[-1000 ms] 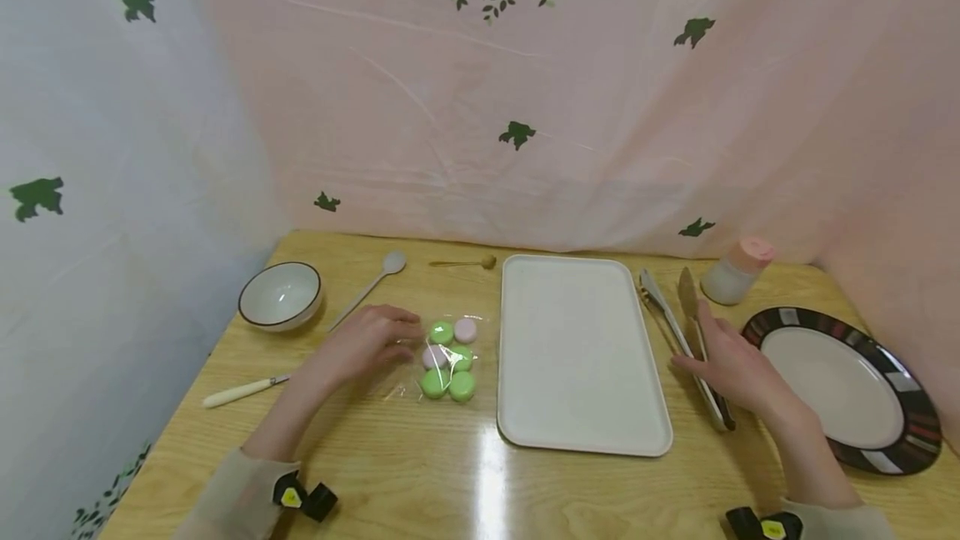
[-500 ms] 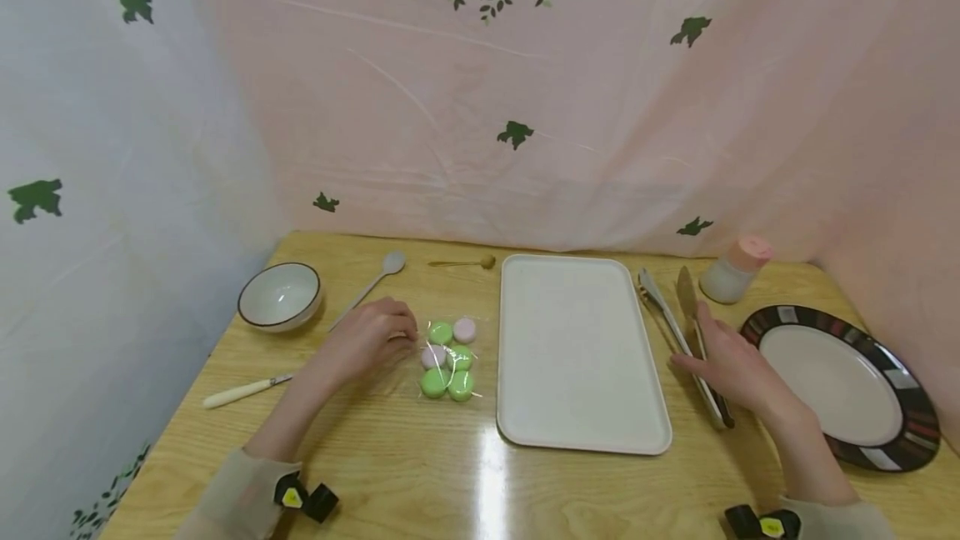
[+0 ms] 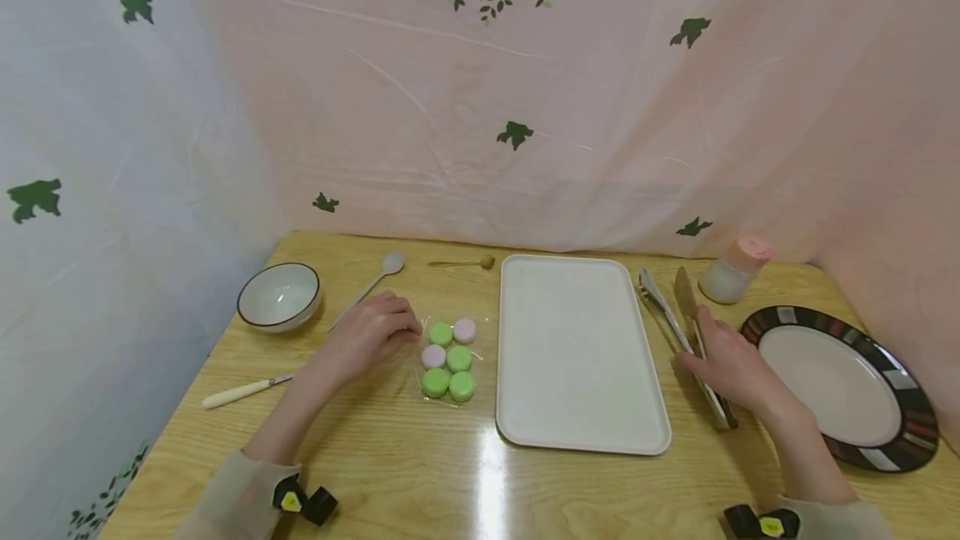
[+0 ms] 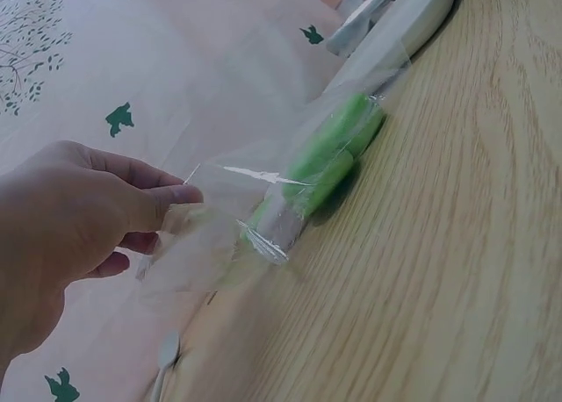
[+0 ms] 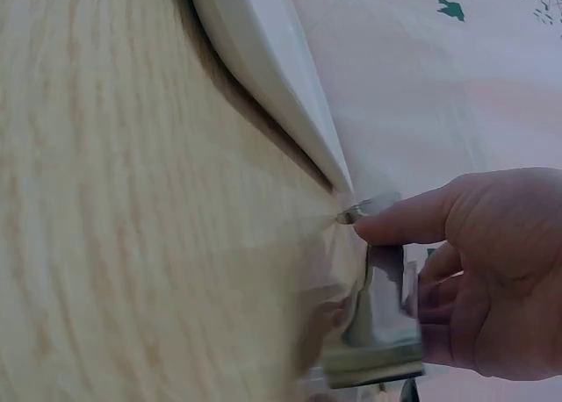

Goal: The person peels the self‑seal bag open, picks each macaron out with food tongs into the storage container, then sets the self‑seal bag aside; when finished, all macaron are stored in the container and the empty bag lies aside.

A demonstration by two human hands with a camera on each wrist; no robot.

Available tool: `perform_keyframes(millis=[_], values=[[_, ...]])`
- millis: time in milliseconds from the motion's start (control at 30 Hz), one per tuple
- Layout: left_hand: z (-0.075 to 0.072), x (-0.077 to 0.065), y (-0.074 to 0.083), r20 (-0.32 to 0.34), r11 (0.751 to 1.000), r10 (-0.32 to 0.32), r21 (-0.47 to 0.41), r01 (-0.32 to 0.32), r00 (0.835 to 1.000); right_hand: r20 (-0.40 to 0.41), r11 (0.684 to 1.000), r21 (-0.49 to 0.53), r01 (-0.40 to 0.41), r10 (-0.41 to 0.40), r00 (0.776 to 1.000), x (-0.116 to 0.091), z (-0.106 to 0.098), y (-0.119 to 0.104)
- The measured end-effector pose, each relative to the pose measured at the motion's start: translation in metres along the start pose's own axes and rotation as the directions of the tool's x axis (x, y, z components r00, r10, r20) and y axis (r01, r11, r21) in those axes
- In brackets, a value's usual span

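With both hands out over the surface [image 3: 405, 457], the left hand [image 3: 367, 336] pinches one end of a clear bag [image 4: 263, 175] between thumb and fingertips, that end raised off the wood. Bag sits left of centre, between that hand and the white tray [image 3: 581, 348]; inside, four green sweets [image 3: 459, 359] and two pink sweets [image 3: 465, 330]. Right hand [image 3: 727, 365] grips tongs [image 3: 678, 333], thumb on one arm, fingers round the other; tongs' arms apart, just right of the tray. Plate [image 3: 832, 386] by the right edge, jar [image 3: 726, 280] near the back right corner. Bowl [image 3: 281, 307] toward the back left corner, grey spoon [image 3: 392, 262] beside it. Thin gold spoon [image 3: 461, 263] near the back edge. Pale handle [image 3: 236, 393] by the left edge, its other end hidden by the forearm.
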State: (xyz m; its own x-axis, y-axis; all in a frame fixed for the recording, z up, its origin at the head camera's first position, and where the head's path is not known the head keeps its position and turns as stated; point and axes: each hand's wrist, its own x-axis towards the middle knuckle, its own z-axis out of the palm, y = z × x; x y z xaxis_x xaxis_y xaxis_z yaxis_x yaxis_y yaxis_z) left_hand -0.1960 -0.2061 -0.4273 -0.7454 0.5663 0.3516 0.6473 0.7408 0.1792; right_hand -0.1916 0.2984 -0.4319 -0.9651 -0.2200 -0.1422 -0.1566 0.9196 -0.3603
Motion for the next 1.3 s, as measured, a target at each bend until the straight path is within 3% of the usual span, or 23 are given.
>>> perform_keyframes(millis=[200, 500, 867, 1033, 1300], values=[[-0.001, 0.001, 0.004, -0.061, 0.999, 0.035, 0.012, -0.034, 0.998, -0.050, 0.996, 0.061, 0.062, -0.059, 0.997, -0.006, -0.010, 0.002], [-0.005, 0.004, 0.006, -0.182, 0.996, 0.085, 0.007, -0.085, 0.980, -0.088, 0.993, 0.080, 0.083, -0.076, 0.993, -0.007, -0.017, -0.005], [-0.015, 0.002, 0.000, -0.216, 0.998, 0.053, -0.027, -0.060, 0.975, -0.133, 0.992, 0.077, 0.097, -0.087, 0.987, -0.010, -0.021, -0.019], [-0.019, 0.002, 0.001, -0.237, 0.998, 0.051, -0.022, -0.058, 0.970, -0.164, 0.986, 0.087, 0.141, -0.125, 0.978, -0.008, -0.020, -0.027], [-0.018, 0.001, -0.001, -0.250, 0.999, 0.027, -0.031, -0.035, 0.968, -0.206, 0.986, 0.037, 0.165, -0.154, 0.966, -0.010, -0.015, -0.034]])
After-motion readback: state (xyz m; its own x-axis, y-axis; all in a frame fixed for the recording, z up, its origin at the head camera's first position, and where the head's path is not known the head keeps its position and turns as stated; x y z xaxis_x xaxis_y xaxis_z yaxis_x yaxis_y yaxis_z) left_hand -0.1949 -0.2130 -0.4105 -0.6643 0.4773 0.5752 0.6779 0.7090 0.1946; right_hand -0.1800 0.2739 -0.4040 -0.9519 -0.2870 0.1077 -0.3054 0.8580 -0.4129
